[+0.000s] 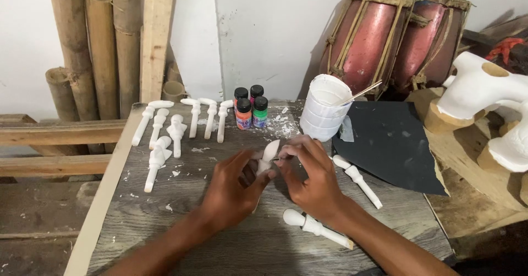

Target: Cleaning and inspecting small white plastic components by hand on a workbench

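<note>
Both of my hands meet over the middle of the grey wooden table (231, 243). My left hand (234, 185) grips the lower part of a small white carved piece (268, 154). My right hand (312, 174) pinches its upper end, with what looks like a thin tool at the fingertips. Another white carved piece (316, 227) lies just below my right wrist, and one more (357, 180) lies to its right beside the black sheet (393, 144).
Several white carved pieces (176, 130) lie in rows at the table's back left. Small paint bottles (250, 108) stand at the back, next to a white cup (324, 108) with a stick in it. Bamboo poles (102, 50), two red drums (396, 39) and large white sculptures (489, 89) surround the table.
</note>
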